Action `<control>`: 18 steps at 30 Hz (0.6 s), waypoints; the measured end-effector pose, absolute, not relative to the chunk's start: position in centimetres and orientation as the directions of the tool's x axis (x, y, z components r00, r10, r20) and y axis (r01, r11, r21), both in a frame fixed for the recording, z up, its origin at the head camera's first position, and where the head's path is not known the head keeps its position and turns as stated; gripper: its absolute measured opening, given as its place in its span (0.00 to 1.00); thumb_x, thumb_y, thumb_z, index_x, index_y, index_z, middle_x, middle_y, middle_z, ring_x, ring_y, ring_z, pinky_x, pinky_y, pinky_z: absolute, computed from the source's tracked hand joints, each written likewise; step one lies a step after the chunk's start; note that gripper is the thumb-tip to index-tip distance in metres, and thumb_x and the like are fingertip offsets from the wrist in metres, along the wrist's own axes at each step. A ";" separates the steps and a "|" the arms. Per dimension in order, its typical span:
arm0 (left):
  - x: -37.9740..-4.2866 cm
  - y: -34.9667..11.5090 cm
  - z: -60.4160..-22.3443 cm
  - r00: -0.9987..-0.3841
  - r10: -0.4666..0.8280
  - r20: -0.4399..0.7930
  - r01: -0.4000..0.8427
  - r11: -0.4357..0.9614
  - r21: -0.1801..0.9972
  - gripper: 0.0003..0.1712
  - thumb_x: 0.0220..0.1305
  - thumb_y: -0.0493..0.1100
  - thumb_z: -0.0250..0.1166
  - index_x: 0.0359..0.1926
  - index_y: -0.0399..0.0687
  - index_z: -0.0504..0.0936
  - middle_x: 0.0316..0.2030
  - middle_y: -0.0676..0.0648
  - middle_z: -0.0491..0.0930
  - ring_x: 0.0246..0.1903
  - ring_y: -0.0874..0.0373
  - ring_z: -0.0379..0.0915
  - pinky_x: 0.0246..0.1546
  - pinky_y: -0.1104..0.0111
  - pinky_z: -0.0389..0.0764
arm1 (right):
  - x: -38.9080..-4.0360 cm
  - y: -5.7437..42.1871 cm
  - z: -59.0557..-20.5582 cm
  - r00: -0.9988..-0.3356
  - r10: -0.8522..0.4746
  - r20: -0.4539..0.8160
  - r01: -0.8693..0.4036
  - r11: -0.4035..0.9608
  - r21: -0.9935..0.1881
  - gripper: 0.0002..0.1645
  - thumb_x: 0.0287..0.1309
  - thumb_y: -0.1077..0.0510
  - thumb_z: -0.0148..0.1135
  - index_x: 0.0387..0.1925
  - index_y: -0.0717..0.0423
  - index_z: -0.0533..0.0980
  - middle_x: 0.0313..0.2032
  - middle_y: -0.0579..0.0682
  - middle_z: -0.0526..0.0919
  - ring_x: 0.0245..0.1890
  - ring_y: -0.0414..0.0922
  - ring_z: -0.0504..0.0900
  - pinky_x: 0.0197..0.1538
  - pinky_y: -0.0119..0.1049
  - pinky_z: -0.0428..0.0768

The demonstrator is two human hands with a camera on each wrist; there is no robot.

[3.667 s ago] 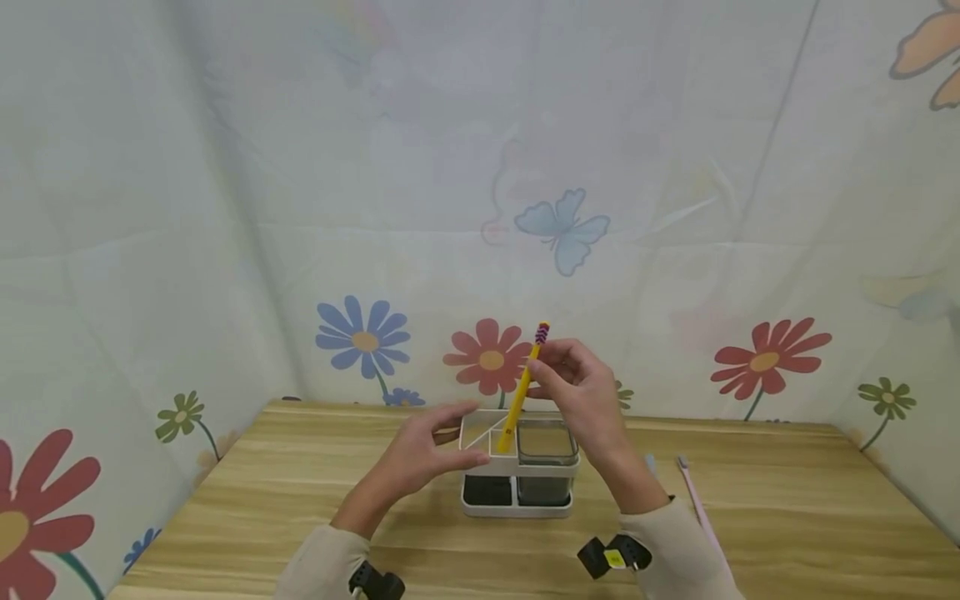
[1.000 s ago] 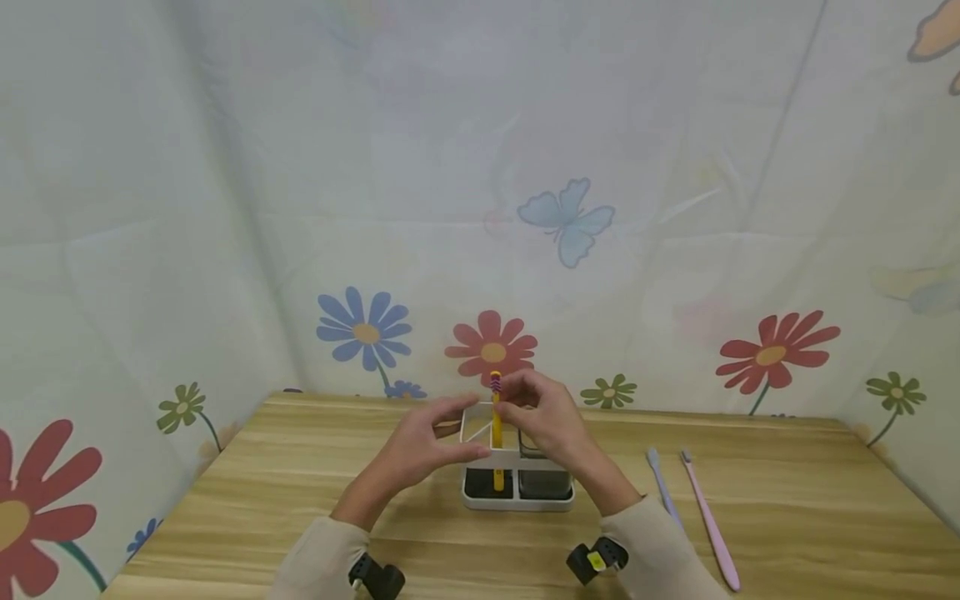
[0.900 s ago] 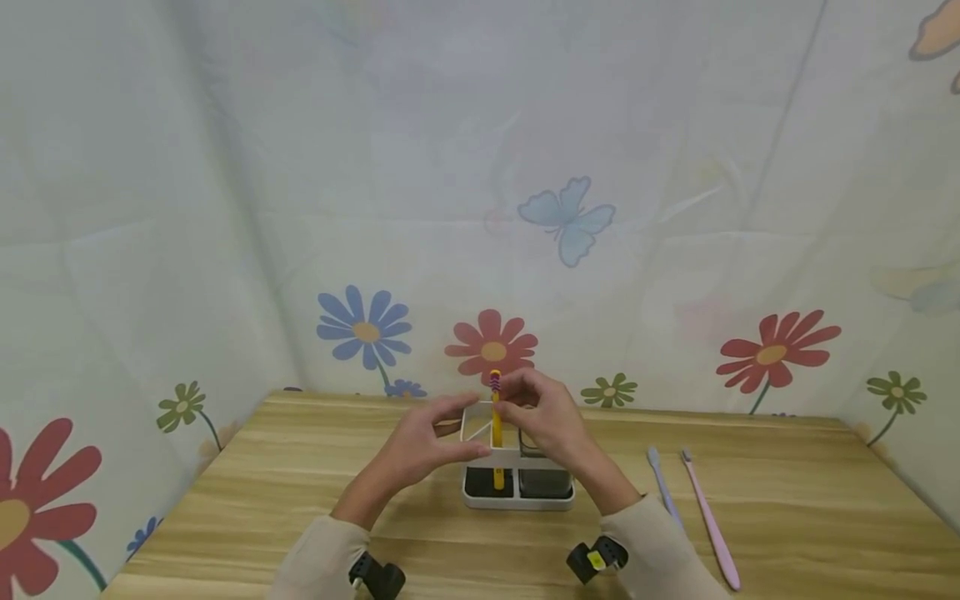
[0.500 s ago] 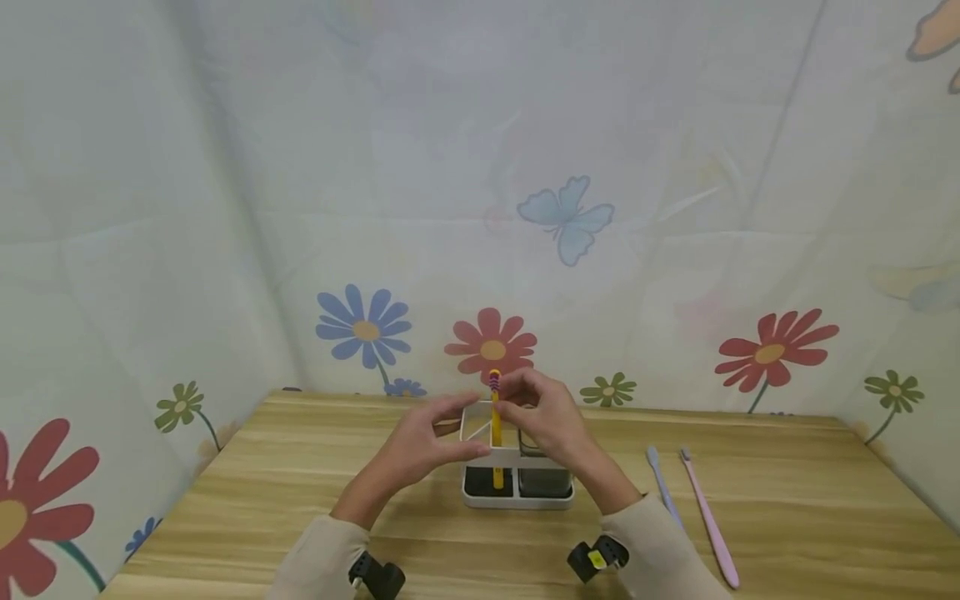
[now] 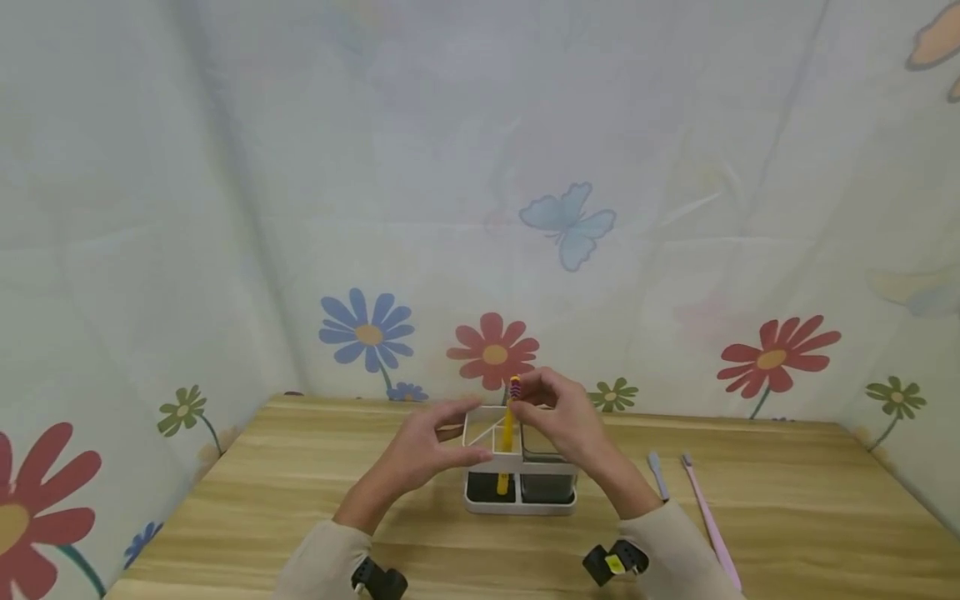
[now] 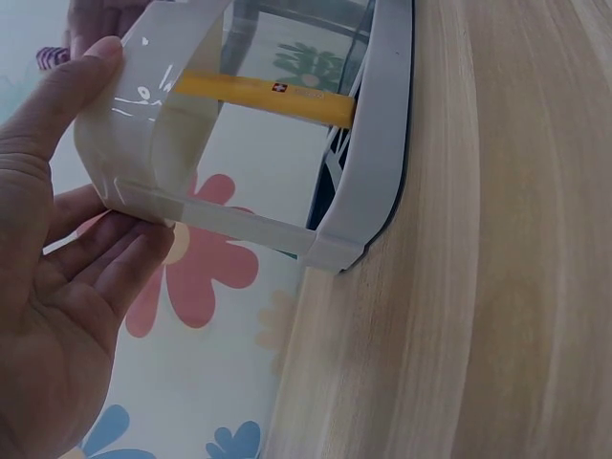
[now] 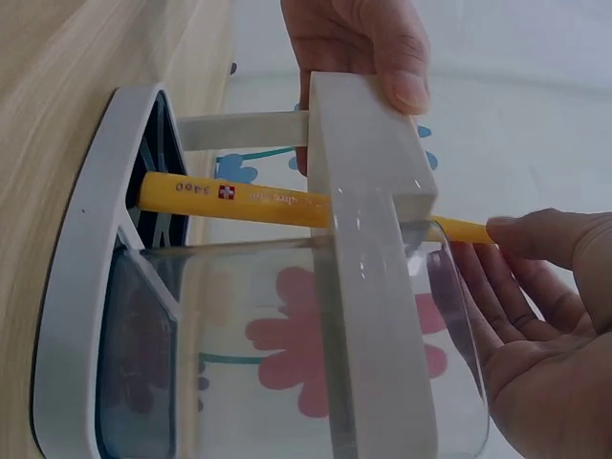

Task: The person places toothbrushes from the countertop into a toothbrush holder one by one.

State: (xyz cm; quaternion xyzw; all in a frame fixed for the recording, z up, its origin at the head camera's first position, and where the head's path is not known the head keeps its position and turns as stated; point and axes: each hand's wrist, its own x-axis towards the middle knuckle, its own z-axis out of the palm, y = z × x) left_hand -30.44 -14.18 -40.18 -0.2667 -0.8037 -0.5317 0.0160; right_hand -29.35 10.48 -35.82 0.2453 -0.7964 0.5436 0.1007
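A white two-tier toothbrush holder [image 5: 520,507] stands on the wooden table. My left hand [image 5: 423,442] grips the left end of its upper rack, thumb in front and fingers behind. Between thumb and fingertips, my right hand [image 5: 566,421] pinches a yellow toothbrush [image 5: 507,433] just below its purple-and-red bristles. The brush passes down through a slot of the rack, nearly upright, its handle end showing over the dark base. In the right wrist view, the handle [image 7: 239,203] runs beside a clear cup [image 7: 258,354] set in the holder's other half.
To the right on the table lie a pink toothbrush [image 5: 705,508] and a blue toothbrush [image 5: 657,475], the blue one partly hidden by the right forearm. A floral-print curtain [image 5: 420,167] hangs behind the table's back edge.
Earlier the yellow toothbrush leaned above the rack; my right hand has lowered it through. In the last half second, hand and brush shifted slightly right. My left hand keeps its grip.
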 end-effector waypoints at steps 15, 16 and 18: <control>-30.4 -14.1 -40.0 -0.863 0.405 0.300 0.438 0.307 0.845 0.45 0.61 0.50 0.82 0.75 0.44 0.74 0.72 0.42 0.74 0.68 0.41 0.74 0.66 0.52 0.78 | -29.7 8.9 -36.1 -0.865 -0.283 0.414 -0.490 0.306 -0.816 0.13 0.69 0.67 0.69 0.53 0.59 0.81 0.46 0.51 0.85 0.47 0.49 0.85 0.55 0.38 0.87; -30.4 -14.1 -40.1 -0.865 0.404 0.299 0.436 0.309 0.845 0.45 0.61 0.51 0.82 0.75 0.45 0.74 0.72 0.42 0.74 0.68 0.41 0.74 0.66 0.53 0.78 | -29.6 9.0 -36.1 -0.861 -0.288 0.420 -0.498 0.306 -0.811 0.13 0.69 0.66 0.69 0.53 0.59 0.81 0.46 0.51 0.86 0.47 0.49 0.85 0.55 0.38 0.87; -30.4 -14.1 -40.2 -0.868 0.401 0.294 0.430 0.309 0.848 0.45 0.61 0.52 0.82 0.75 0.46 0.75 0.72 0.42 0.74 0.67 0.41 0.74 0.66 0.53 0.78 | -29.6 9.3 -36.0 -0.855 -0.298 0.424 -0.506 0.305 -0.807 0.14 0.70 0.65 0.70 0.54 0.59 0.81 0.47 0.51 0.86 0.47 0.49 0.86 0.54 0.37 0.87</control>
